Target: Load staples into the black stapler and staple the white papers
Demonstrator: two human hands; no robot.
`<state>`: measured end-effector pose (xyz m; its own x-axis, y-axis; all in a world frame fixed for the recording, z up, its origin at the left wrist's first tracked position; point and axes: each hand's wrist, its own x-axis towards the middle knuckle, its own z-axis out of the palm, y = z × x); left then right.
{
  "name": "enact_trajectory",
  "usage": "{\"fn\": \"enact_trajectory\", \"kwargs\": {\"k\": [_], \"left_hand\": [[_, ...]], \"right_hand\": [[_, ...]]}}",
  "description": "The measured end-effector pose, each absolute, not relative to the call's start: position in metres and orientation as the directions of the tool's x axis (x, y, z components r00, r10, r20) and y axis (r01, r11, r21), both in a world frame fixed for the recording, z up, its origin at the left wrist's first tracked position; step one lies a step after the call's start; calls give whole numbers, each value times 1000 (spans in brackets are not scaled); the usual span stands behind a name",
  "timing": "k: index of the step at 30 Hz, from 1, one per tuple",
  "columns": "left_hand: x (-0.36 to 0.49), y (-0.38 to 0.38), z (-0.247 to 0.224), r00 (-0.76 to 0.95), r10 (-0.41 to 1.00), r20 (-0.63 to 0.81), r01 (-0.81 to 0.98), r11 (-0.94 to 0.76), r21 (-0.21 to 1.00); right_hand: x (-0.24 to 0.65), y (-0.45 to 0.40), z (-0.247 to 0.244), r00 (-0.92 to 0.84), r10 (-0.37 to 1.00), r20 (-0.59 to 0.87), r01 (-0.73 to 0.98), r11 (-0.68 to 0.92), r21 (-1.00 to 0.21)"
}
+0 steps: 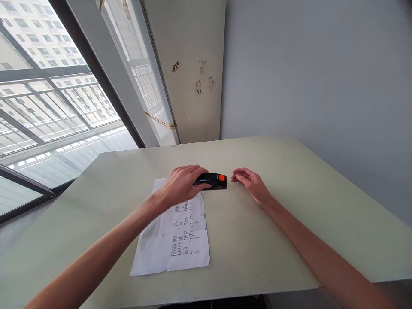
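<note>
A black stapler (214, 180) with an orange patch near its right end is gripped in my left hand (183, 182). It lies sideways above the top edge of a printed sheet of paper (189, 240); whether it touches the paper is hidden by my hand. The sheet rests flat on the table, its upper left part covered by my left hand and forearm. My right hand (249, 182) is just right of the stapler, apart from it, with fingers curled and thumb close to them. Nothing can be made out between those fingers.
The pale green table (273, 244) spreads around the paper, its front edge near the bottom. Behind it stand a fridge (196, 107) with worn marks on its side and a grey wall (315, 77). A large window (48, 94) is at the left.
</note>
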<state>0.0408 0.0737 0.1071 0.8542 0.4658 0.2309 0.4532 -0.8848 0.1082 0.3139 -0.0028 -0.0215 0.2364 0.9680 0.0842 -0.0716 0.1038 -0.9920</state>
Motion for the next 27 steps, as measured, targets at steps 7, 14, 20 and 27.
{"fn": "enact_trajectory", "kwargs": {"k": [7,14,20,27], "left_hand": [[103,31,61,907,397,141,388,-917,88],[119,31,47,898,409,161,385,-909,160],[73,50,36,870,449,202,396,-882,256],[22,66,23,890,436,138,374,-867,329]], "right_hand": [[323,-4,-23,287,954,86,-124,126,-984],[319,-8,-12,238,969,63,-45,76,-996],[318,-10,-8,204,977,52,30,47,-998],[316,-11,-9,189,981,36,78,21,-997]]}}
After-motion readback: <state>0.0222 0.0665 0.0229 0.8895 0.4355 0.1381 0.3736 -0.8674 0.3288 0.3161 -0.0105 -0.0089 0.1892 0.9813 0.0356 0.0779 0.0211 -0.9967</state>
